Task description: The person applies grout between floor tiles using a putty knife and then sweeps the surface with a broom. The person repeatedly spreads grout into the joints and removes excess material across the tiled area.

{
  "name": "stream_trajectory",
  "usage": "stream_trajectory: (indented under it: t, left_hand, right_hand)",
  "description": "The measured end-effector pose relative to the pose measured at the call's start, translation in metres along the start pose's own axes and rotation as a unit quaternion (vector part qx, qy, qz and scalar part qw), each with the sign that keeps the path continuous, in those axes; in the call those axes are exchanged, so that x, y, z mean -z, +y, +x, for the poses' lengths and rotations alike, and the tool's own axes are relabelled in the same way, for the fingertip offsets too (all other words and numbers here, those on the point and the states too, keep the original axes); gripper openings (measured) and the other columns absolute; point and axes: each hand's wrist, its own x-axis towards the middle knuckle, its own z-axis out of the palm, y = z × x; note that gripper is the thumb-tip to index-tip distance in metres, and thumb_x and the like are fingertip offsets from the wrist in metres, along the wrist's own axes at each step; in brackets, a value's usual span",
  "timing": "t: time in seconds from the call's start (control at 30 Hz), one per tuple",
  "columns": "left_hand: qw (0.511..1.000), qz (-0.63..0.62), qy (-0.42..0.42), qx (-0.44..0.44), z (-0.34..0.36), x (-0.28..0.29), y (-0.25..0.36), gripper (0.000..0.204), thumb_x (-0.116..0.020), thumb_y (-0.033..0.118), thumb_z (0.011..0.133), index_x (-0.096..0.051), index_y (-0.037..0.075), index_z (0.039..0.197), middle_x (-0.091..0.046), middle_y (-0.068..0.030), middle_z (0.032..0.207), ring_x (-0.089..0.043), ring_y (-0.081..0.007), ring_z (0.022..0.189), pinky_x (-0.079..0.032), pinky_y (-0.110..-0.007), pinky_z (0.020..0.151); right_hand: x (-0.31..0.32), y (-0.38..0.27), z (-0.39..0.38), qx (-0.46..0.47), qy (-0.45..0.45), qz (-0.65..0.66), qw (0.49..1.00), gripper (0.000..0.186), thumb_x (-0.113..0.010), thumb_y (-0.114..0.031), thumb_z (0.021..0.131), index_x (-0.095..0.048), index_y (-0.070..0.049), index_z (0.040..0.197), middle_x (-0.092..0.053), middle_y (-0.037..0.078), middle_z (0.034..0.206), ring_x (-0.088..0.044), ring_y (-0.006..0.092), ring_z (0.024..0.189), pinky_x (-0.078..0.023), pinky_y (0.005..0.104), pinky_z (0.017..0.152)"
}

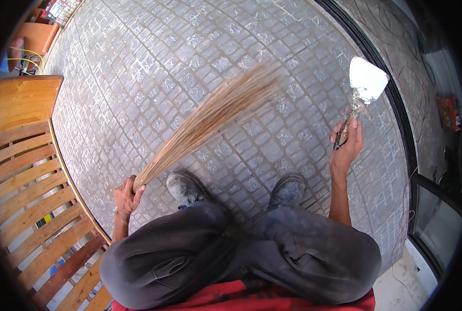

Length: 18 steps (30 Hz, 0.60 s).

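A stick broom [210, 119] of thin brown bristles slants from lower left to upper right above the grey paving, its far tips blurred. My left hand [128, 196] is closed around the narrow bound end. On the other side, my right hand [347, 139] grips the dark, worn handle of a putty knife [368, 80]. That knife's wide blade looks bright white and points away from me, close to the black frame. The two tools are apart from each other.
Grey patterned paving [137, 62] spreads under my dusty shoes [185, 187]. A slatted wooden bench [31, 171] lines the left side. To the right run a black door frame [394, 98] and thin cables. An orange chair [38, 36] stands at far left.
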Motion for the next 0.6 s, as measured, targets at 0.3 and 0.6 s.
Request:
stream_trajectory:
  t: [0.3,0.6]
  left_hand:
    - [0.924,0.183,-0.078,0.328,-0.056,0.07,-0.187,0.053,-0.05,0.058,0.099,-0.053,0.005,0.098,-0.062,-0.0222,0.071,-0.062,-0.0443,0.068,-0.046,-0.052,0.06]
    - [0.807,-0.273,0.34,0.399,0.013,-0.003,-0.056,0.051,-0.051,0.053,0.102,-0.053,0.004,0.089,-0.047,-0.0017,0.065,-0.046,-0.0108,0.052,-0.038,-0.029,0.047]
  right_hand:
    - [0.035,-0.011,-0.006,0.043,0.055,-0.083,0.994,0.043,-0.047,-0.032,0.107,-0.055,0.005,0.128,-0.055,0.003,0.071,-0.046,0.0074,0.054,-0.037,0.0236,0.049]
    - [-0.019,-0.003,-0.012,-0.003,0.054,-0.033,0.998,0.04,-0.05,-0.031,0.106,-0.056,0.003,0.125,-0.055,0.003,0.07,-0.047,0.0073,0.052,-0.038,0.0235,0.046]
